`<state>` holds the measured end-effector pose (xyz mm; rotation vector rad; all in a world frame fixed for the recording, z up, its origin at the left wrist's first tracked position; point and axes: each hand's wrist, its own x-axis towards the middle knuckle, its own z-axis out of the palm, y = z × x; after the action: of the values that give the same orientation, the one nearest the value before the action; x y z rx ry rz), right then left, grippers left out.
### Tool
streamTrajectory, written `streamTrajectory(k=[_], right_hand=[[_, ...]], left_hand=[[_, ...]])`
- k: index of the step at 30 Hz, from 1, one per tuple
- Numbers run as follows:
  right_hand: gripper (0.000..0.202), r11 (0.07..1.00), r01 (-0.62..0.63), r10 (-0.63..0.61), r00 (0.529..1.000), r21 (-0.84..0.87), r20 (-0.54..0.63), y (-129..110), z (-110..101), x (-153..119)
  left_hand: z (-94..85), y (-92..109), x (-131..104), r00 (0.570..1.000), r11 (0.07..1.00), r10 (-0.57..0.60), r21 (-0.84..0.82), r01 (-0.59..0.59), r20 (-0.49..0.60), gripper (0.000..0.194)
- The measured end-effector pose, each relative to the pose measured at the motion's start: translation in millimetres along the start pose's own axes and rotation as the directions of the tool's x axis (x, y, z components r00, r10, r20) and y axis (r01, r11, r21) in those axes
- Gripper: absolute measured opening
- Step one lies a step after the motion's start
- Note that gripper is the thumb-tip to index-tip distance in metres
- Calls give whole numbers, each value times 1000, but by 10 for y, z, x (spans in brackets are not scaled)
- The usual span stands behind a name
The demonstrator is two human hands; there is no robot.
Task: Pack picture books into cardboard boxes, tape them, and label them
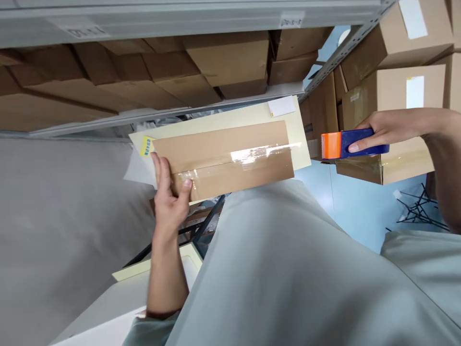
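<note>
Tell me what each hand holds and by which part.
The left hand grips the taped cardboard box at its near end, fingers over the top. The right hand holds the tape dispenser by its blue handle.

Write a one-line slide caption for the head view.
Left hand steadies a taped box; right hand holds a tape gun.
</note>
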<state>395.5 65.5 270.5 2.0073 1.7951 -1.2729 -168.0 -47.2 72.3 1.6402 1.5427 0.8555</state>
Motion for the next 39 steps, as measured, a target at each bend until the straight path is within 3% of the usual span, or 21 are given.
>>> streamTrajectory(k=[3, 5, 9, 11, 16, 19, 22, 25, 29, 32, 36, 38, 39], right_hand=[[68, 1000, 22, -22, 999, 2, 33, 129, 157, 57], [69, 998, 66, -63, 990, -20, 126, 110, 251, 147], [71, 982, 120, -48, 906, -147, 420, 5, 332, 441], [74, 973, 120, -16, 888, -197, 460, 14, 369, 605], [76, 961, 247, -188, 916, -127, 354, 268, 523, 929], [76, 955, 252, -204, 940, -154, 274, 361, 610, 1020], [74, 952, 232, -194, 962, -201, 193, 279, 778, 1066], [70, 932, 185, -158, 981, -311, 111, 86, 1103, 1130], [60, 863, -7, -76, 987, -504, -144, -94, 1551, 1209], [53, 858, -48, -38, 987, -511, -157, -96, 1686, 1164], [48, 930, 0, -49, 991, -367, -126, -32, 1745, 986], [46, 966, -15, -18, 992, -258, -124, 10, 1816, 908], [45, 979, -27, 1, 992, -204, -130, 34, 1867, 880]], left_hand=[[7, -49, 13, 1000, 999, -28, 32, 28, -9, 96], [9, -60, 21, 998, 997, -54, 55, 55, -17, 101], [-6, -45, 31, 996, 994, -87, 64, 87, -6, 99], [-30, -49, 38, 995, 993, -101, 62, 100, 13, 101], [-107, -122, 61, 991, 993, -112, 43, 110, 69, 109], [-127, -128, 65, 988, 990, -134, 58, 129, 82, 110], [-123, -91, 56, 985, 987, -153, 71, 147, 82, 107], [-110, -54, 45, 988, 988, -132, 87, 125, 78, 100], [-104, -29, 31, 993, 991, -70, 122, 58, 93, 91], [-156, 2, 13, 991, 988, -52, 153, 32, 125, 86], [-226, 208, 33, 983, 954, -116, 290, 70, 144, 95], [-118, 456, 96, 993, 925, -51, 380, 7, 105, 107], [0, 618, 142, 994, 912, 35, 404, -72, 99, 112]])
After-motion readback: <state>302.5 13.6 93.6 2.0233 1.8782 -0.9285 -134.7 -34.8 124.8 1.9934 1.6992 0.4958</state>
